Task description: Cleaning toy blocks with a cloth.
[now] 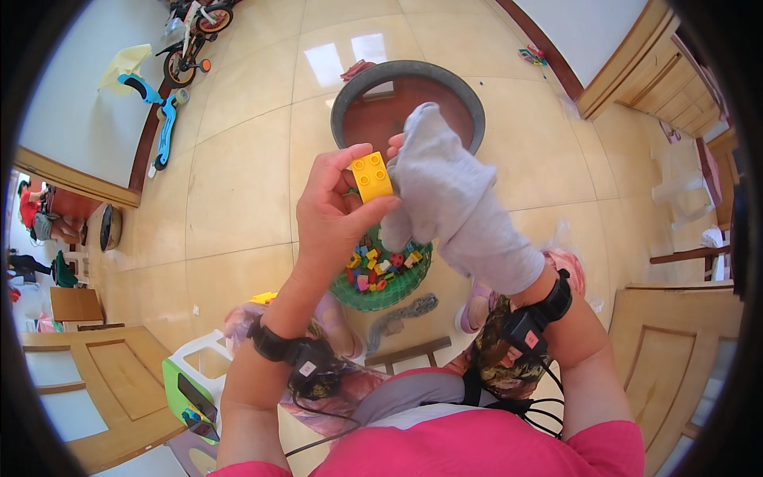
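Observation:
My left hand (334, 206) pinches a yellow toy building brick (372, 177) between thumb and fingers, its studs facing up. A light grey cloth (447, 179), perhaps a sock, covers my right hand up to the wrist. Its lower left side lies close against the brick; contact is not clear. The fingers under the cloth are hidden. Below both hands, a green plastic basket (381, 301) holds many small coloured bricks (381, 268), partly covered by my hands. Beyond it stands a dark round tub (337, 119) with reddish-brown, reflecting contents.
A grey crumpled cloth (402, 316) lies on the tiled floor by my feet. A green and white plastic toy case (199, 381) stands at my left. Farther off are a blue scooter (167, 128), a child's bicycle (191, 45) and a seated person (39, 211).

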Demonstrator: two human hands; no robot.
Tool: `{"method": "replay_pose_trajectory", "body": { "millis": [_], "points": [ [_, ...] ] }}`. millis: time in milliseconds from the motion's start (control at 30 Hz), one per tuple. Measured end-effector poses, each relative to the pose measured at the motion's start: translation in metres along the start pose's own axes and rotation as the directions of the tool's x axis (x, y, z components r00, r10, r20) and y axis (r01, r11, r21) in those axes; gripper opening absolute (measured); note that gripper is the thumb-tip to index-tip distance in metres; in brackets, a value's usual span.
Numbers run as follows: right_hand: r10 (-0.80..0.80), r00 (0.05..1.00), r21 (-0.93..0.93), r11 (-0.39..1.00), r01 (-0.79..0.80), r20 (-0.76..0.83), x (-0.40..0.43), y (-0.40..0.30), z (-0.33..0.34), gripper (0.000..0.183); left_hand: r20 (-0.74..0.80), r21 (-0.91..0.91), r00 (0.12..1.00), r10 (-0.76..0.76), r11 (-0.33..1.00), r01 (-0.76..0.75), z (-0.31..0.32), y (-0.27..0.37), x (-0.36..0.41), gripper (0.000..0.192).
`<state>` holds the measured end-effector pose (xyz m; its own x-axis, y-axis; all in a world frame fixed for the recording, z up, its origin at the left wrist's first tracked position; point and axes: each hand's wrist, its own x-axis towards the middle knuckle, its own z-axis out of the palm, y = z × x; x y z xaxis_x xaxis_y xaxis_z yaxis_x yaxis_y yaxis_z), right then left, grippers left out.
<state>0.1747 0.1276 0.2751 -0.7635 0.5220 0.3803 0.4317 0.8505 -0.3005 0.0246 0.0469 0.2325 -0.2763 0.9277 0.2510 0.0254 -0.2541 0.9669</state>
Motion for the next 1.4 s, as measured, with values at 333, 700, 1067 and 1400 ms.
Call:
{"method": "replay_pose_trajectory", "body": {
  "millis": [333,700,1067,1400],
  "points": [
    [-0.219,0.975,0.112,0.97,0.214,0.04,-0.009,-0.011,0.036,0.066,-0.151,0.372,0.984,0.093,0.928,-0.031,-0.017,0.008,-0.001,0.059],
    [-0.117,0.993,0.177,0.978,0.109,0.034,-0.001,-0.011,0.043,0.043,-0.093,0.487,0.994,0.059,0.873,-0.006,-0.021,0.012,-0.004,0.063],
    [0.289,0.93,0.837,0.429,-0.339,0.228,0.01,0.0,0.037,0.029,0.068,-0.197,0.992,-0.108,0.973,0.12,-0.033,0.014,-0.009,0.069],
    [-0.226,0.958,0.233,0.936,0.264,-0.177,-0.003,-0.006,0.017,0.045,0.094,-0.132,0.992,-0.086,0.986,0.098,-0.043,0.005,-0.007,0.063]
  ]
}}
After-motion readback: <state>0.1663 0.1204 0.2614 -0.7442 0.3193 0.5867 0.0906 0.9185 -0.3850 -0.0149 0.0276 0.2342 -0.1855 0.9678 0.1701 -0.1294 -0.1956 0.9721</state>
